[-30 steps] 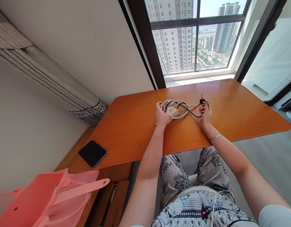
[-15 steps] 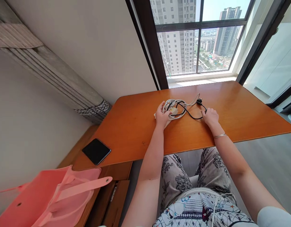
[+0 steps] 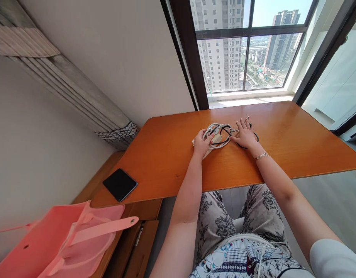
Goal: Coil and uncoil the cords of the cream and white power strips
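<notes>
A loose bundle of white and black cables [image 3: 224,144] lies on the wooden table [image 3: 166,154], with a pale plug-like block among the loops. My left hand [image 3: 201,143] is closed around the left side of the bundle, thumb over the white loops. My right hand [image 3: 245,134] lies over the bundle's right side, palm down with its fingers spread. Beneath it the black cable and its plug are mostly covered; a bit of black cord shows just right of the fingers.
A black tablet or phone [image 3: 120,184] lies near the table's left front edge. Below it at the left hangs a pink bag [image 3: 62,239] with a strap. A window [image 3: 247,58] stands behind the table, and a bundled curtain [image 3: 79,92] hangs at the left.
My right hand has let go of the black cable at the right and moved left and slightly up, over the bundle. Its fingers have spread. My left hand keeps its hold.
</notes>
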`<state>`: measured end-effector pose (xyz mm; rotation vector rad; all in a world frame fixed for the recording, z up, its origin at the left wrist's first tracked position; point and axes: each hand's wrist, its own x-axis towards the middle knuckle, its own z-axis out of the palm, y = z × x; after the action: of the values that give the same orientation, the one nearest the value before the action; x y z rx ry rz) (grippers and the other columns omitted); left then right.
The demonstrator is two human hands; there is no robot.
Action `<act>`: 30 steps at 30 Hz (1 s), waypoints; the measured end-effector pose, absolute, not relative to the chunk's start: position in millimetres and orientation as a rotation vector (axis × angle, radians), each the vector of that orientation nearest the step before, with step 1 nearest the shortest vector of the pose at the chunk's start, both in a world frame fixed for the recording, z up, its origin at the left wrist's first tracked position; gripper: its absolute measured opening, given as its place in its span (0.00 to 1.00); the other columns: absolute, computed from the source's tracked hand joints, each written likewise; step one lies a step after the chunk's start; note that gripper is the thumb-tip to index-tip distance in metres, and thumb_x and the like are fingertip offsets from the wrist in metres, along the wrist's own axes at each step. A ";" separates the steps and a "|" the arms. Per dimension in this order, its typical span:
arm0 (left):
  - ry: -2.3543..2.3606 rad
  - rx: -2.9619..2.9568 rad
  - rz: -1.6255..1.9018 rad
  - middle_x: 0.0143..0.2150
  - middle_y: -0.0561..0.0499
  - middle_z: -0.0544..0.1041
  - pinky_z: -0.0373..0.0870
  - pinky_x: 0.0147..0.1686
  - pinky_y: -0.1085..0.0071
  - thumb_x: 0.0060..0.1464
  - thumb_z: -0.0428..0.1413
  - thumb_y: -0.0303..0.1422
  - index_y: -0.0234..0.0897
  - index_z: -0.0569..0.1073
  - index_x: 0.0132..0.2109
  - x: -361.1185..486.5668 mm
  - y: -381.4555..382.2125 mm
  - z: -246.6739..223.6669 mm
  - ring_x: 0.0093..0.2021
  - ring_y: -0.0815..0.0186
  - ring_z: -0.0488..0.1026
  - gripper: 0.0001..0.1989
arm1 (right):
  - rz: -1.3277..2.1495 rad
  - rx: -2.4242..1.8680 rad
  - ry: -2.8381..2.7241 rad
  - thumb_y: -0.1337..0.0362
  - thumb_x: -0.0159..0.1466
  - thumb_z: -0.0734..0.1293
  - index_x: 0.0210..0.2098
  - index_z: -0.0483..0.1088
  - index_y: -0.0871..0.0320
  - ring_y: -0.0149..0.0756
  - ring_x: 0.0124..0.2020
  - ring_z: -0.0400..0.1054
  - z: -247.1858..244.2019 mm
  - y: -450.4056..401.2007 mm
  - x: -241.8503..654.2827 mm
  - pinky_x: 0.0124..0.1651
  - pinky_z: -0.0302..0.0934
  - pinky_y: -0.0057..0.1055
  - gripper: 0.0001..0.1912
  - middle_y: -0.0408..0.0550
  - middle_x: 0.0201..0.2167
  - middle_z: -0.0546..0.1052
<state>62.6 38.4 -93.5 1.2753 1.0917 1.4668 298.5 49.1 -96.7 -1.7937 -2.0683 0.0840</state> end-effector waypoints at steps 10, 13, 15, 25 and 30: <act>0.941 1.117 1.602 0.29 0.55 0.75 0.69 0.25 0.74 0.38 0.73 0.47 0.36 0.77 0.41 60.8 42.9 -98.0 0.21 0.75 0.65 0.27 | -0.087 -1.934 -2.231 0.51 0.64 0.65 0.57 0.74 0.65 0.61 0.68 0.58 -88.7 34.1 293.2 0.75 0.29 0.66 0.30 0.66 0.59 0.74; 0.978 1.116 1.673 0.27 0.56 0.73 0.68 0.25 0.75 0.42 0.72 0.48 0.36 0.76 0.39 61.2 44.1 -100.4 0.20 0.76 0.61 0.24 | -0.041 -1.954 -2.260 0.51 0.63 0.66 0.62 0.69 0.66 0.62 0.75 0.48 -88.0 32.5 296.0 0.75 0.27 0.67 0.34 0.66 0.69 0.66; 1.014 1.116 1.711 0.24 0.58 0.69 0.67 0.24 0.76 0.46 0.70 0.48 0.37 0.76 0.37 61.5 44.6 -101.7 0.20 0.76 0.60 0.21 | -0.010 -1.967 -2.270 0.50 0.62 0.67 0.63 0.68 0.63 0.63 0.77 0.42 -89.5 31.8 299.6 0.74 0.25 0.71 0.35 0.63 0.73 0.61; 1.043 1.046 1.781 0.25 0.59 0.69 0.68 0.26 0.75 0.49 0.68 0.47 0.37 0.75 0.39 59.4 43.6 -99.8 0.20 0.77 0.59 0.20 | -0.059 -1.872 -2.218 0.62 0.72 0.57 0.50 0.75 0.60 0.53 0.59 0.71 -80.7 28.7 299.8 0.72 0.45 0.58 0.17 0.62 0.51 0.81; 1.054 1.092 1.764 0.24 0.59 0.67 0.68 0.27 0.74 0.50 0.67 0.50 0.39 0.76 0.41 56.2 44.3 -99.9 0.20 0.76 0.59 0.21 | 0.050 -1.907 -2.148 0.54 0.75 0.55 0.52 0.73 0.58 0.53 0.49 0.76 -71.8 19.8 291.3 0.51 0.63 0.42 0.21 0.64 0.49 0.81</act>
<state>56.2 44.3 -99.9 1.0916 1.0540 1.7636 291.3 19.8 -71.8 -1.9072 -2.1482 0.0495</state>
